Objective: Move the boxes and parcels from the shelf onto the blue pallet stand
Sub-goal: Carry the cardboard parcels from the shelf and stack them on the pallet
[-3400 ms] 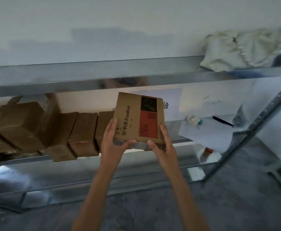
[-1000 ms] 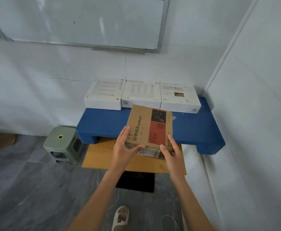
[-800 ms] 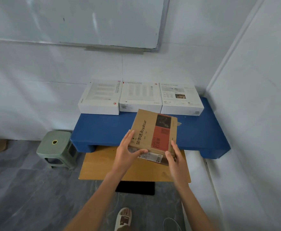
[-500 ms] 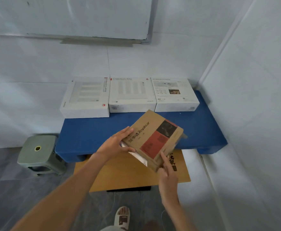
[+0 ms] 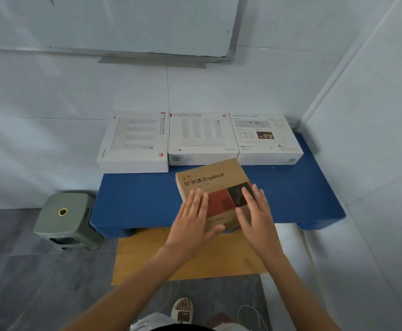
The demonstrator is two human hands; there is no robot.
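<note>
On blue pallet stand [image 5: 133,201] front edge: cardboard box [image 5: 215,185]; left hand [image 5: 192,223], right hand [image 5: 254,216] flat, gripping nothing.

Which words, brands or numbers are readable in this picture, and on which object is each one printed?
"Royalstar", after three Chinese characters that look like "荣事达": top of the brown cardboard box on the blue pallet stand.
A red logo, its brand not readable: left white box.
A red logo, also not readable: middle white box.
Small print on all three white boxes, including the right white box: too blurred to read.
Dark and red panels on the brown box: unreadable.
</note>
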